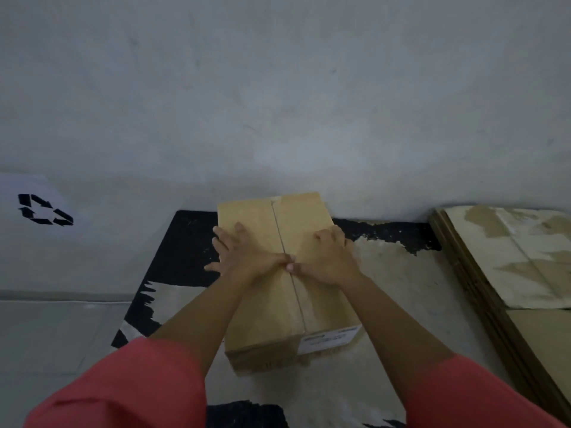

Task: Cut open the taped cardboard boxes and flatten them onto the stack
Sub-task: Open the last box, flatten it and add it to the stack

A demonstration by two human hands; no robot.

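A brown cardboard box [262, 316] lies on a black and beige mat [398, 273], close to the wall. A seam runs down the middle of its top, and a white label [330, 338] sits at its near right corner. My left hand [244, 257] rests on the left flap with fingers spread flat, reaching the box's left edge. My right hand [327, 257] rests on the right flap with fingers bent at the box's right edge. Both thumbs meet at the seam. No cutting tool is in sight.
A stack of flattened cardboard [509, 273] lies on the floor to the right of the mat. A white sheet with a black recycling symbol [46, 210] hangs on the grey wall at the left. Grey floor tiles lie left of the mat.
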